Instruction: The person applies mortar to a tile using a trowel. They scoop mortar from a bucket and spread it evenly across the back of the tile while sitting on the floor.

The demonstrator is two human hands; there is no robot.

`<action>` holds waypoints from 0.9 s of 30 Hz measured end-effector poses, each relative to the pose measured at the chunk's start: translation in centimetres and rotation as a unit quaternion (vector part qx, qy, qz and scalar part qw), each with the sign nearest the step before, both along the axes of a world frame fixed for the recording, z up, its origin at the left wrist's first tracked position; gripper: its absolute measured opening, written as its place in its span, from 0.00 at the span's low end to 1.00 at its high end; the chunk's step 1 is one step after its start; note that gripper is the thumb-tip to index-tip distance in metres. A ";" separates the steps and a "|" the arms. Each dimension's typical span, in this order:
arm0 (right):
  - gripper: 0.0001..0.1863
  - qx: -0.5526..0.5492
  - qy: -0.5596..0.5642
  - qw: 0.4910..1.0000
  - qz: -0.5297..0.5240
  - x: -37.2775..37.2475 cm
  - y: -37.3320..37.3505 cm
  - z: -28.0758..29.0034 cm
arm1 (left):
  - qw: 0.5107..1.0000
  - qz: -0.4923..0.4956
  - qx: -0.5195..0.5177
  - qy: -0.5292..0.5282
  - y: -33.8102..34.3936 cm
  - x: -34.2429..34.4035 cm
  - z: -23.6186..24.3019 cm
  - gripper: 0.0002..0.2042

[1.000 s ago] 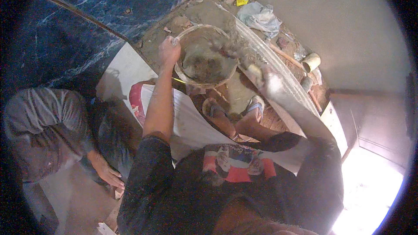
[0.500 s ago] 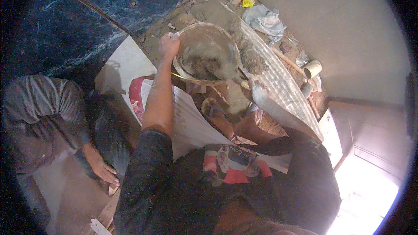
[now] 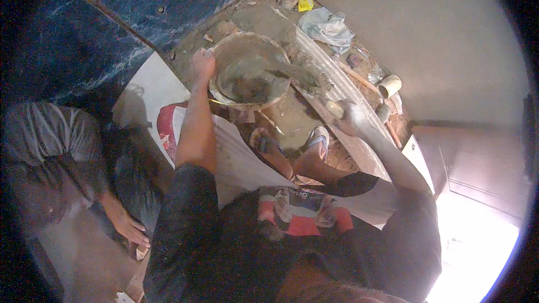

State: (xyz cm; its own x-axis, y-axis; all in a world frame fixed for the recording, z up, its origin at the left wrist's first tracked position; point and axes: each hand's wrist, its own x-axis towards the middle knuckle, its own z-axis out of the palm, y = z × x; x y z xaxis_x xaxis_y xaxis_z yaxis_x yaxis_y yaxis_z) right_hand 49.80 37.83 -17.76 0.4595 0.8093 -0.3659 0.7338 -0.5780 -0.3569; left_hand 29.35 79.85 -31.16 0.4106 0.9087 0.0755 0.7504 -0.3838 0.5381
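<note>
My left hand (image 3: 203,66) is closed round the left rim of a round, mortar-smeared bucket (image 3: 230,50). Wet grey mortar (image 3: 252,84) lies inside it. To the right of the bucket, my right hand (image 3: 352,119) grips a trowel (image 3: 335,109) by its pale handle. The trowel's blade points toward the bucket's right rim, blurred and coated with mortar, so its outline is hard to make out. My sandalled feet (image 3: 317,145) stand just below the bucket.
A co-worker's hand (image 3: 132,231) rests at lower left. Right of the bucket run a pale textured strip (image 3: 370,151), a wooden handle (image 3: 356,76) and a cream cup (image 3: 389,86). Crumpled plastic (image 3: 327,28) and a yellow packet (image 3: 305,3) lie farther back, near dark blue marbled slabs (image 3: 140,11).
My right hand has moved right and nearer to me with the trowel, away from the bucket's rim. My left hand keeps its hold on the rim. The whole view has shifted slightly.
</note>
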 end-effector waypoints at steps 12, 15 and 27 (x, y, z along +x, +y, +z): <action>0.19 0.032 0.456 0.861 -0.225 -0.6 -1.6 -6.4 | 0.999 0.031 -0.003 -0.009 0.4 -0.5 -0.5 0.18; 0.19 0.063 0.363 0.914 -0.168 3.1 -6.2 -5.5 | 0.997 0.053 -0.050 0.001 0.1 0.1 -0.1 0.21; 0.31 -0.083 -0.064 0.993 -0.047 7.3 -4.4 -10.6 | 0.994 0.049 -0.090 0.042 0.9 0.2 -0.8 0.27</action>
State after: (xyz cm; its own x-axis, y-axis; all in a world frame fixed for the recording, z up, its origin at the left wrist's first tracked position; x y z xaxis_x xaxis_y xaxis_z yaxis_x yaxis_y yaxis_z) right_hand 57.05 33.38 -28.35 0.5819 0.6941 -0.4239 0.7069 -0.6893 -0.1584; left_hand 29.52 80.73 -31.91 0.3180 0.9402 -0.1221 0.8244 -0.2106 0.5254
